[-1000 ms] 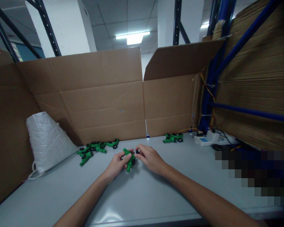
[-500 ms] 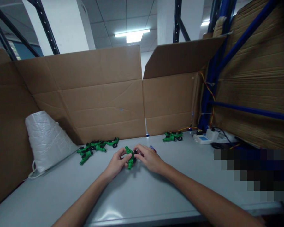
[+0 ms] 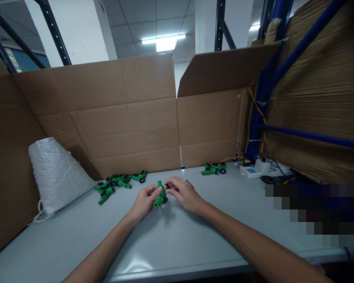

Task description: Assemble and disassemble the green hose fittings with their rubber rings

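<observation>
Left hand closed in a grip on a small green plastic fitting, held just above the grey desk. Right hand pinching a tiny black ring against its upper end. More green fittings heaped near the white woven sack.

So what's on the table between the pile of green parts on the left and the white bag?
Nothing: in the head view, only bare grey table separates the pile of green parts from the white bag.

Left hand grips green plastic part just above grey worktop. Right hand pinches small black piece at part's top. Pile of green parts left of held part; another green part right, near cardboard wall.
</observation>
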A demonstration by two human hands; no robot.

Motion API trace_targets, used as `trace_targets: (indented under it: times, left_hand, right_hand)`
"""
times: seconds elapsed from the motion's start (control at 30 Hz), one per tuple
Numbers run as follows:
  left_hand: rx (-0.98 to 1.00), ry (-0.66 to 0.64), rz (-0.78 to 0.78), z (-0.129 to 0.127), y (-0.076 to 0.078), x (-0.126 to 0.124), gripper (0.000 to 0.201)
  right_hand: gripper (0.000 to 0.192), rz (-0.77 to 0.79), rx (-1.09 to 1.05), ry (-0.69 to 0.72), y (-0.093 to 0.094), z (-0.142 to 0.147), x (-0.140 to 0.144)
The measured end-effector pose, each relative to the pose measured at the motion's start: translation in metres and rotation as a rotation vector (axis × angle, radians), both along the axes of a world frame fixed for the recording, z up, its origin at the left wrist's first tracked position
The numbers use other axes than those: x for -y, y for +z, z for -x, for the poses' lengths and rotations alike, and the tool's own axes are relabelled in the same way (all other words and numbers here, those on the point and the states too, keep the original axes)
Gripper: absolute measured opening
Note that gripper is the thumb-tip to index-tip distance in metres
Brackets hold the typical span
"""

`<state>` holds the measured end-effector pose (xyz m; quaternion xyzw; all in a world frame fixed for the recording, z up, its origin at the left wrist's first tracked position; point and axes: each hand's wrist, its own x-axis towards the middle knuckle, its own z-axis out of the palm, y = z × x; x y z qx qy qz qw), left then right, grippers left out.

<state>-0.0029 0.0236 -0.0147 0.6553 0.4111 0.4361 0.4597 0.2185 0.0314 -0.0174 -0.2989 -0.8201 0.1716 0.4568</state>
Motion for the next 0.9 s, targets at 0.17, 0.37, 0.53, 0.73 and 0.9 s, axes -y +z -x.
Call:
trace_targets:
  times: [0.17,0.37,0.53,0.73,0.9]
  left_hand:
    - [0.007,-0.021,0.016,-0.0026,0.0036,0.0021,0.053]
    - [0.041,0.008,0.088,-0.0027,0.0047,0.0050,0.055]
    - [0.067,-0.019,0.092,-0.0030,0.0028,0.0034,0.053]
    - [0.082,0.006,0.085,-0.0027,0.0018,0.0016,0.052]
    - [0.081,0.004,0.086,-0.0019,0.0028,0.0023,0.053]
  right_hand:
    - [0.012,0.005,-0.022,0.019,0.0009,-0.0007,0.0023]
    - [0.011,0.107,-0.021,-0.002,0.0031,-0.0005,0.0034]
    - [0.012,0.146,-0.022,-0.012,0.0064,-0.0002,0.0072]
    - [0.016,0.149,0.020,-0.012,0.0065,0.0006,0.0100]
    - [0.017,0.138,0.004,0.015,0.0034,0.0015,0.0089]
